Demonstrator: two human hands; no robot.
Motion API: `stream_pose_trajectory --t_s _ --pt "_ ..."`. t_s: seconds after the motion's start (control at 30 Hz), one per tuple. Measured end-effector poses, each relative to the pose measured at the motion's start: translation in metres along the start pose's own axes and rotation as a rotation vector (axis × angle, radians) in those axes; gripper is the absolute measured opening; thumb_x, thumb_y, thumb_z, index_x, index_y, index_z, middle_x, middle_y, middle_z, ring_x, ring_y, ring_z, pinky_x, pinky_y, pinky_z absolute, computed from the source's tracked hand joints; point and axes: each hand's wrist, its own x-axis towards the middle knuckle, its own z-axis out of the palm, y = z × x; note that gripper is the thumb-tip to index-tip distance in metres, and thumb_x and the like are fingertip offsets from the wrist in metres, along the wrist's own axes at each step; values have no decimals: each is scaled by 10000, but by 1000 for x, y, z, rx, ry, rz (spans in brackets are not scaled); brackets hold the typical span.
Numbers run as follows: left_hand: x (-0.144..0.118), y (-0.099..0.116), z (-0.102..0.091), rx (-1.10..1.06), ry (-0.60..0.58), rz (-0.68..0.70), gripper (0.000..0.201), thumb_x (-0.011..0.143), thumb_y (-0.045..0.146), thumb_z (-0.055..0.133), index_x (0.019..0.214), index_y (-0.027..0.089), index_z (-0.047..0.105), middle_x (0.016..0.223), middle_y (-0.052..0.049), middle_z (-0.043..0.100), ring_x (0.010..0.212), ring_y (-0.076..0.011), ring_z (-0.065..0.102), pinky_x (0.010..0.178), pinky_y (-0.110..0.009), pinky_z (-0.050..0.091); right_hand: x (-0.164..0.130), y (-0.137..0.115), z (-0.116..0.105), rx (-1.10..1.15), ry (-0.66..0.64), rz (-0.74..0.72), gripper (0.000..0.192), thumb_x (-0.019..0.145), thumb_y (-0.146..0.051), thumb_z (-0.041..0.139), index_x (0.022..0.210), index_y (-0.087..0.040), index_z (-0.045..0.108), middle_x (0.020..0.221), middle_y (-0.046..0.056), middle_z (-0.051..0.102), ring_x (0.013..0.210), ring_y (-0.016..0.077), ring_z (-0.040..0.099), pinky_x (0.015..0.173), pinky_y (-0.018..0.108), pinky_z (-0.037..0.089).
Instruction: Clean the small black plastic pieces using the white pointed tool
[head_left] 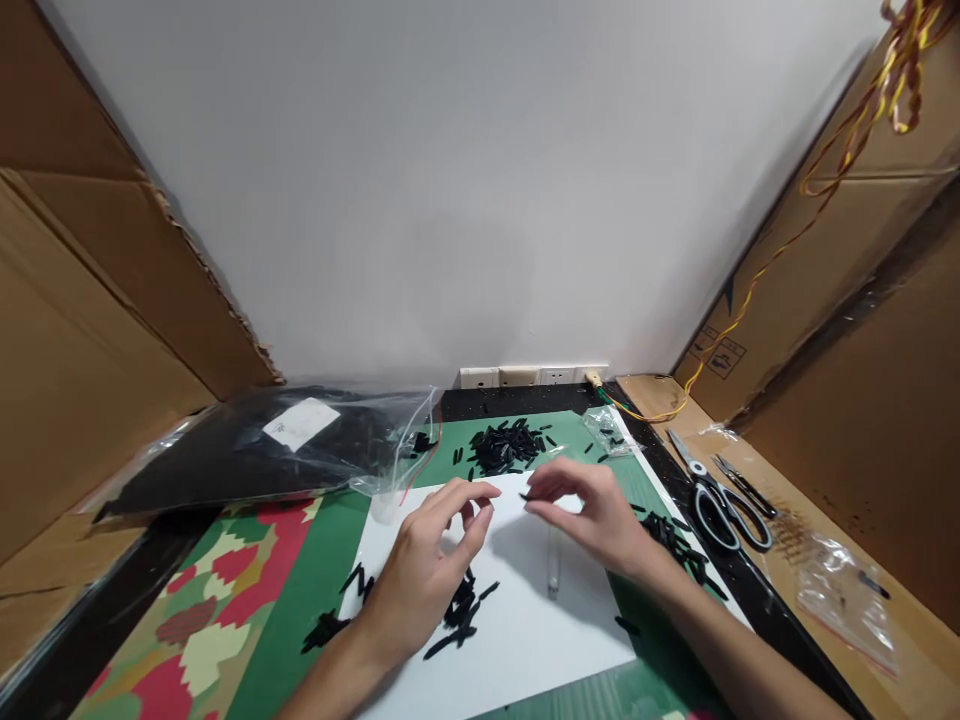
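Note:
Over the white sheet [540,650], my right hand [589,505] pinches a small, slender black piece [526,496] between thumb and fingertips. My left hand [439,540] is close by on the left, its fingers curved and the thumb slightly apart from the index finger, with nothing visible between them. Beneath my left hand lies a loose cluster of black pieces [461,612], partly hidden by it. A thin clear tube [553,575] shows on the sheet under my right hand; its upper part is hidden.
A large black heap of pieces [506,447] lies behind the sheet, a smaller pile [675,540] to the right. At left is a filled plastic bag [247,450]. Scissors [724,505], tweezer-like tool [746,485] and small bag [847,600] lie right. Cardboard walls [97,280] flank the table.

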Motion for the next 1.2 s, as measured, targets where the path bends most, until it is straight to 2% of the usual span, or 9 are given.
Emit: stream_pose_trajectory --t_s 0.07,0.13,0.23,0.43,0.6,0.7,0.97,1.2 --pt "-3 -3 4 -17 -53 -5 237 1130 351 538 1256 240 705 1141 -31 771 983 -183 697 856 -291 532 -11 -2 14 129 -45 20 307 946 -500 817 997 -200 770 918 56 810 810 196 779 771 323 656" --pt "-8 -6 4 -17 -169 88 229 1142 309 506 1212 250 715 1107 -23 771 1017 -191 687 937 -315 512 -20 -3 24 236 -77 66 287 915 -473 860 939 -194 796 886 56 815 793 192 777 757 303 646" --pt "-16 -11 1 -17 -266 122 254 1153 251 455 1123 235 706 1070 -26 749 986 -187 661 889 -303 495 -26 -5 35 373 -75 156 244 909 -425 879 908 -189 815 844 55 819 725 180 781 697 273 635" --pt "-22 -18 5 -137 -186 63 246 1141 220 484 1009 228 692 925 -9 727 869 -176 644 831 -296 483 -28 -6 42 547 -57 279 168 902 -358 890 952 -213 820 799 48 833 682 200 807 621 269 630" --pt "-24 -20 14 -283 -59 102 188 1114 217 590 960 218 698 845 16 729 780 -141 635 810 -281 463 -31 -8 38 614 -84 337 137 925 -336 873 933 -208 825 761 56 838 655 194 799 611 268 631" --pt "-27 -19 20 -343 -7 80 189 1101 267 633 930 213 694 813 16 710 760 -137 621 778 -275 465 -32 -11 34 637 -85 355 117 919 -302 881 933 -196 834 763 57 831 653 180 788 622 258 632" --pt "-35 -11 30 -555 -32 -94 253 1126 323 588 935 212 713 822 2 672 707 -118 588 666 -259 464 -31 -14 25 707 -126 353 105 896 -256 897 892 -171 834 776 55 813 674 170 789 667 261 665" --pt "-36 -9 32 -534 -45 -137 251 1132 296 572 941 219 715 840 5 658 726 -112 577 667 -249 461 -29 -12 21 711 -118 330 63 917 -218 874 897 -172 835 775 39 806 680 148 786 677 236 663"
